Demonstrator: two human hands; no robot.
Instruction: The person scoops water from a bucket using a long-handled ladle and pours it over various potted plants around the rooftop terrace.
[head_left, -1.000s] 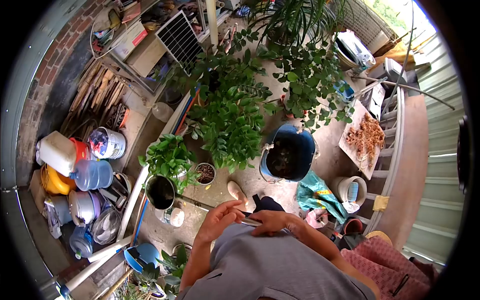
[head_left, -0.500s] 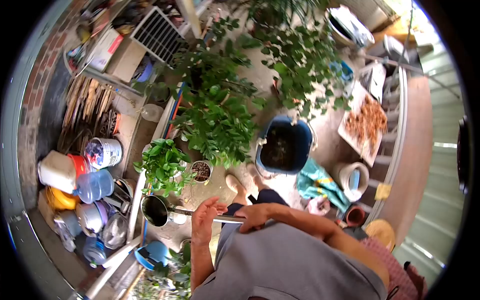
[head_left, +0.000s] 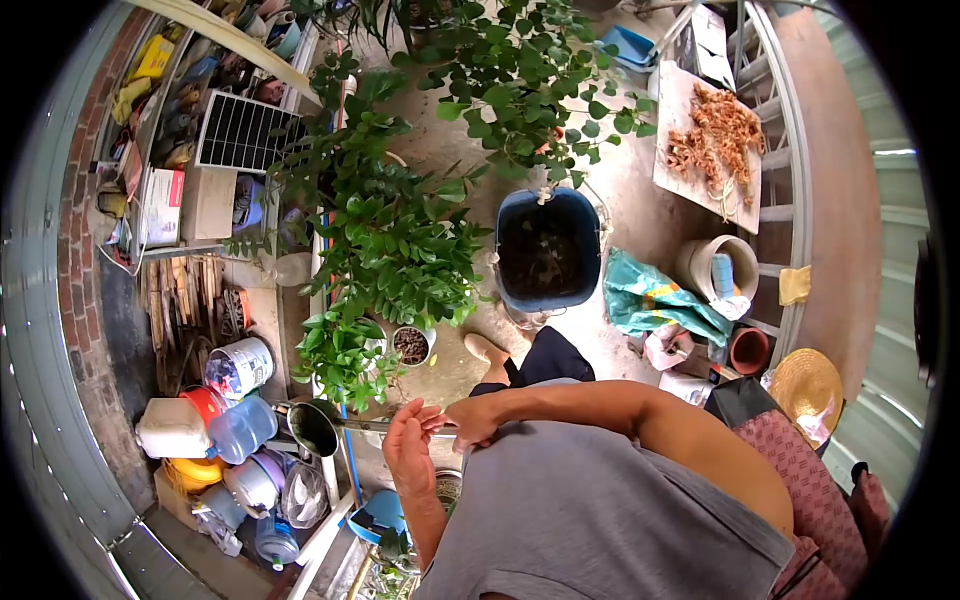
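A long metal handle (head_left: 367,425) runs sideways at waist height, with a round dark-bottomed scoop (head_left: 313,429) at its left end. My left hand (head_left: 412,440) is around the middle of the handle, palm up, fingers loosely curled. Closed over the right end is my right hand (head_left: 473,419), close beside the left. The scoop hangs near a clear blue water jug (head_left: 243,430) and below a leafy potted plant (head_left: 345,350). Beyond my hands, a blue bucket (head_left: 548,250) with dark contents stands on the floor.
Large leafy plants (head_left: 390,230) fill the middle left. A small pot (head_left: 411,345) stands near my feet. At the right are a green sack (head_left: 650,295), a cream bucket (head_left: 708,268), a board with dried brown plant matter (head_left: 715,150) and a straw hat (head_left: 806,388).
The view has shifted and turned. The scoop has swung out left of my hands, its handle showing more fully. My left hand's fingers have curled in; my right hand keeps its hold.
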